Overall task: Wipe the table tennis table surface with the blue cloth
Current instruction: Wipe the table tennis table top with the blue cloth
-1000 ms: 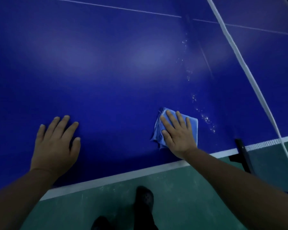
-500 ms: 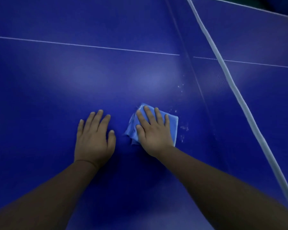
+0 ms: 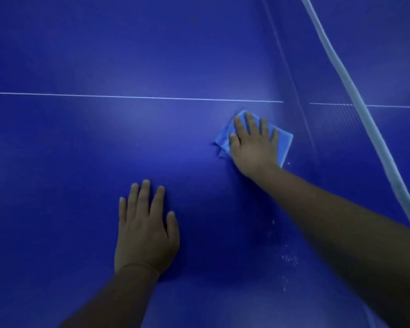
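The left hand is laid flat on the desk, fingers released and straight, likely as a brace for the reach. Farther out, the blue cloth is pressed under the right hand, fingers spread flat, just short of the white line, beside the net.
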Tool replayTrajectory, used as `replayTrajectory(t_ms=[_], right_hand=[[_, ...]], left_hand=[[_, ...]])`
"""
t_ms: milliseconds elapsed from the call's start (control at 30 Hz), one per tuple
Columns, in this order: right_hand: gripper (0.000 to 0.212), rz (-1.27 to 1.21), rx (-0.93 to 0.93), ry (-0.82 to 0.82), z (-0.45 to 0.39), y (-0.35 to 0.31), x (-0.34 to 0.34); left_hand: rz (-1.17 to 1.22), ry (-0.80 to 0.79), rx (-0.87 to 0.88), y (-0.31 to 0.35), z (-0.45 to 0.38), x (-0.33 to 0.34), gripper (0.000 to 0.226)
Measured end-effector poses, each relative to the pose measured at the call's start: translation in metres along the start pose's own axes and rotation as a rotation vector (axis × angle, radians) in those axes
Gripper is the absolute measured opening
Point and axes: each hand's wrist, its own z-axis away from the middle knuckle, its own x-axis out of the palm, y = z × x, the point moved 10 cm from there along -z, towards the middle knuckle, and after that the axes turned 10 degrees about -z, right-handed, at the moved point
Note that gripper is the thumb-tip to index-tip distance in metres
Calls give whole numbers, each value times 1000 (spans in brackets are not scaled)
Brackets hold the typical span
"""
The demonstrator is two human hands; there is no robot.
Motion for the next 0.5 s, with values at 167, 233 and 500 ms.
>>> replayTrajectory(t_ms=[167,233,500], right_hand=[[58,31,-454,-3,82,-83,33],[57,18,-496,-5,80,-114,43],[56,-67,-268,-22,-11,-193,51]], left_hand=[[5,84,0,3,-3,-10,61],[12,123,-33,0,-2,-15,62],[-23,88,-68,-5,-1,-12,66]])
